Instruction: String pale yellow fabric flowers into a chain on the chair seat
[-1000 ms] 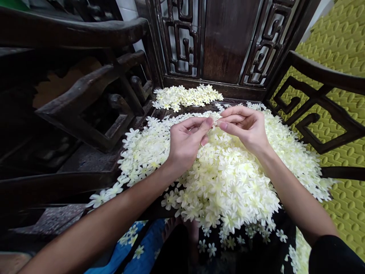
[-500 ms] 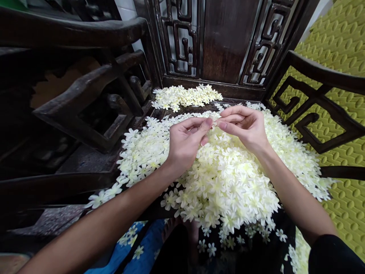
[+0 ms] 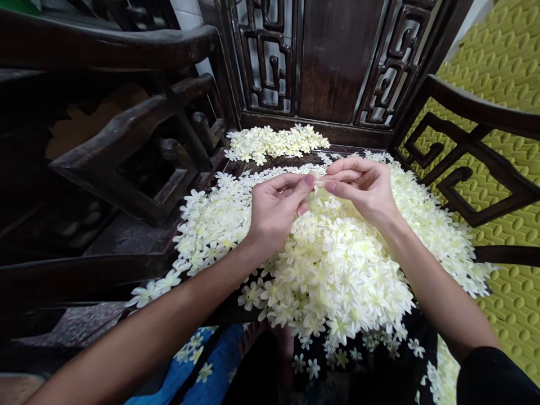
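Observation:
Thumb and fingers of my left hand (image 3: 280, 208) pinch a small white flower (image 3: 314, 184), mostly covered by the fingertips. My right hand (image 3: 365, 188) meets it from the other side, thumb and fingertips closed on the same flower's edge. Both hands hover over a big heap of pale yellow-white flowers (image 3: 341, 264), which look artificial. The heap spreads over the dark wooden seat on both sides of my hands. A smaller, separate pile of flowers (image 3: 274, 142) lies behind, against the seat's back.
A carved wooden backrest (image 3: 337, 62) rises behind the flowers. Dark armrests stand at the left (image 3: 109, 48) and right (image 3: 485, 112). Yellow textured matting (image 3: 506, 298) shows at the right. Below, loose flowers lie on blue material (image 3: 219, 360) near bare feet.
Almost nothing differs. My fingertips have shifted very slightly around the small flower; both hands stay in the same place above the heap.

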